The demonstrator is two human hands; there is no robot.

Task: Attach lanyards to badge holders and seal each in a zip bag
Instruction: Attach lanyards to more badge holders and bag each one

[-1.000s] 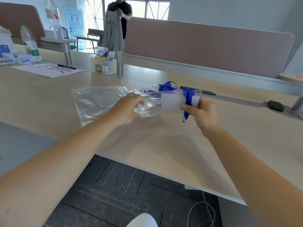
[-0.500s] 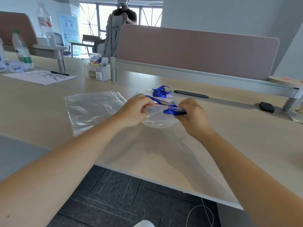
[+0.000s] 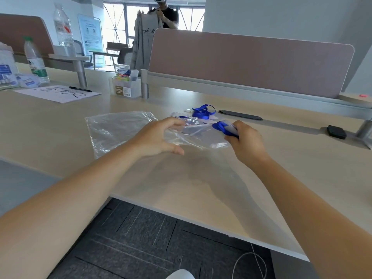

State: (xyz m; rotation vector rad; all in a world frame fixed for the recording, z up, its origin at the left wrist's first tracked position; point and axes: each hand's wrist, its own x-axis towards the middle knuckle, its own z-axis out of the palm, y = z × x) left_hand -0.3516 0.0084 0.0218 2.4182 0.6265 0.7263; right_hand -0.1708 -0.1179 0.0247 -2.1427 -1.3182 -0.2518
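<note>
**Badge bundle at the mouth of the zip bag**

At the far left of the frame stand two water bottles [image 3: 36, 61], with a written sheet of paper [image 3: 58, 93] and a pen [image 3: 80, 89] just right of them on the desk [image 3: 302, 158]. Left of centre, a spare zip bag [image 3: 114, 129] lies flat.

At centre, the left hand [image 3: 159, 135] has its fingers curled onto the upper edge of a second zip bag [image 3: 197, 135], with the thumb stretched out below. It seems to be holding the bag's mouth apart, though the clear film makes the exact grip hard to tell.

Just right of centre, the right hand [image 3: 244, 139] is clenched round a badge holder [image 3: 229, 128] with its blue lanyard [image 3: 220, 125] bunched against it. The bundle sits at the bag's right end, touching or just inside the film; which cannot be told.

The bag's long axis runs left to right between the two hands, so the bundle would likely have to travel leftward, toward the left hand. The right hand is the nearer one and carries the load.

Above centre, another lanyard [image 3: 203, 111] lies on the desk beside more holders. A dark object [image 3: 336, 131] sits at the right.
</note>
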